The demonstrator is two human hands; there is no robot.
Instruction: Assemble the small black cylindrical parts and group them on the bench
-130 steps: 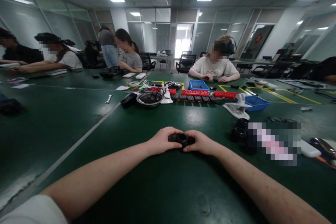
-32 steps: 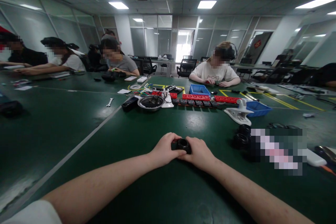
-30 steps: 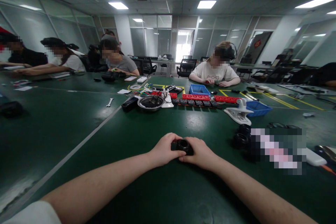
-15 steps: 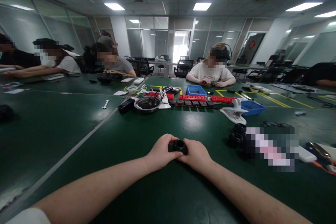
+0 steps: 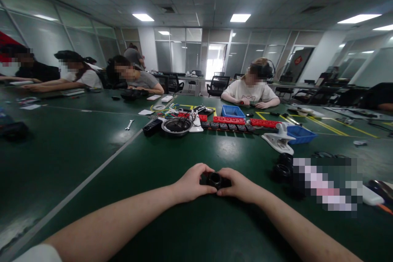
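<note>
A small black ring-shaped part (image 5: 215, 179) sits between both my hands just above the green table (image 5: 101, 159). My left hand (image 5: 192, 182) curls around its left side, fingers closed on it. On the other side, my right hand (image 5: 241, 184) pinches it, thumb and fingers pressed against it. Both forearms rest toward the table's near edge. The underside of the part is hidden by my fingers.
More black ring parts (image 5: 282, 168) lie to the right beside a blurred patch. Farther back are a metal bowl (image 5: 176, 126), red strips (image 5: 229, 120), blue bins (image 5: 299, 134) and a white clamp (image 5: 280, 139). Several people sit across and at the left.
My hands have kept hold of the black part, shifting their grip on it slightly. The camera has tilted, so the scene sits a little lower. A person at the left has leaned down.
</note>
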